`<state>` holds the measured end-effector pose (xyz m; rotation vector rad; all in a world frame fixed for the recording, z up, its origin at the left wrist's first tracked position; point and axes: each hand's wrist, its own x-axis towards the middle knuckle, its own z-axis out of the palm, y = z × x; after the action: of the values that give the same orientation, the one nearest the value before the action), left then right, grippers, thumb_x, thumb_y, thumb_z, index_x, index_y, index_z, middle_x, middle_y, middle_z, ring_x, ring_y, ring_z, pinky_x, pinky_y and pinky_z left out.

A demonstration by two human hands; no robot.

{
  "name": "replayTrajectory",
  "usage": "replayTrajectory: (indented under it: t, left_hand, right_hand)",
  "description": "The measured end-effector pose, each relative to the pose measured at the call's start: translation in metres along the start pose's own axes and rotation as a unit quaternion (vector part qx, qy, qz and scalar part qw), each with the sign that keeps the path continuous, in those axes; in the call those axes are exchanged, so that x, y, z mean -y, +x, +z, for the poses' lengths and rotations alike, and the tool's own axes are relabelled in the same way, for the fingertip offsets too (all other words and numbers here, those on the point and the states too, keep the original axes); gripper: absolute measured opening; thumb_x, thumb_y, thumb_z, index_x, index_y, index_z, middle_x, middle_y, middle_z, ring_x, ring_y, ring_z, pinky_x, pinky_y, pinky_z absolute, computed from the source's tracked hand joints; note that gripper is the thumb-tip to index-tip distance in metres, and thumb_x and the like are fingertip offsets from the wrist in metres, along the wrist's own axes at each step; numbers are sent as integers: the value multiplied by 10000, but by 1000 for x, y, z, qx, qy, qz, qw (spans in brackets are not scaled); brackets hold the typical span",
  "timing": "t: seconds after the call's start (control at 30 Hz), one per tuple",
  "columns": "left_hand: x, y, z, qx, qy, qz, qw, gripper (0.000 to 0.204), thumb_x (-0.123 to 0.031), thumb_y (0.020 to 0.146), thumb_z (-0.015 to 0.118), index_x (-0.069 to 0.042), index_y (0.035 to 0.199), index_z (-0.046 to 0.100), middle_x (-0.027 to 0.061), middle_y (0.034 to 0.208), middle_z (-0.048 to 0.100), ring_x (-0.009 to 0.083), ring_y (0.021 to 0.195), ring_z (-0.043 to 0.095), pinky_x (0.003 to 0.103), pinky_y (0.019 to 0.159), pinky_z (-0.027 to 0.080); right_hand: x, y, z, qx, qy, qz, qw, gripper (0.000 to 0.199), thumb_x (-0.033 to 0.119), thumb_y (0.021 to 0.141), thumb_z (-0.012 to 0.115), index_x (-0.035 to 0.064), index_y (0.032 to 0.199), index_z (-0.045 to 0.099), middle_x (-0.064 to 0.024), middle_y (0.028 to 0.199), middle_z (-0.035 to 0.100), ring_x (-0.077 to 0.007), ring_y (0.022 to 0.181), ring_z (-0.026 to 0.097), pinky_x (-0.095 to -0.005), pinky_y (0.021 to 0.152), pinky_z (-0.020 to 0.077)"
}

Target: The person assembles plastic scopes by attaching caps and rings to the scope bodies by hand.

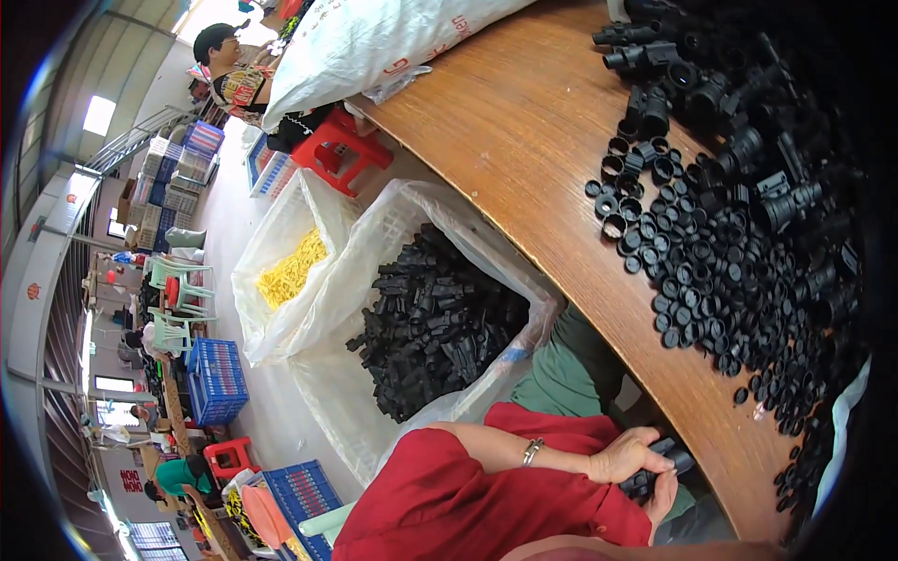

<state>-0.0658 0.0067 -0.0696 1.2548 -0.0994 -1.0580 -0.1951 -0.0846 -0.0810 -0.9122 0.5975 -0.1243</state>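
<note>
My left hand point(622, 455), with a red sleeve and a metal bracelet on the wrist, is closed over a black plastic fitting point(675, 456) just below the edge of the wooden table point(524, 140). My right hand point(666, 496) lies against it from underneath and grips the same black piece point(642, 484). Both hands are over my lap, by my green trousers point(566, 374). On the table lies a large heap of small black rings and caps point(711, 280), and behind it larger black pipe fittings point(692, 84).
Beside the table stand a white sack full of black plastic parts point(435, 323) and another with yellow parts point(292, 269). A full white bag point(374, 42) lies on the table's far end, with a red stool point(339, 150) under it. Another person point(234, 75) sits beyond. Blue crates point(217, 379) stand on the floor.
</note>
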Motion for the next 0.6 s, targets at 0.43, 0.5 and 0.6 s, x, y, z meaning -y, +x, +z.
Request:
replayTrajectory:
  t: [0.43,0.5,0.6]
  left_hand:
    - [-13,4,-9,69,9,-46,997,351,-165,773,673,43,1044,594,62,919,629,124,844,564,272,776,463]
    - [-9,0,-11,77,9,-50,996,346,-168,779,677,39,1042,590,52,916,623,117,858,560,266,781,462]
    - [-33,-9,-13,75,26,6,997,316,-201,750,708,32,931,596,87,852,626,151,803,579,287,736,464]
  right_hand:
    - [13,9,24,-26,46,22,998,357,320,996,449,-3,1133,520,-75,1034,597,-160,922,600,-306,782,501]
    - [14,6,20,-5,33,38,999,366,331,994,455,2,1138,521,-75,1058,595,-156,926,595,-299,798,494]
    - [27,-1,35,15,-35,13,999,366,262,964,509,-15,1203,497,-74,1094,588,-151,946,579,-291,835,470]
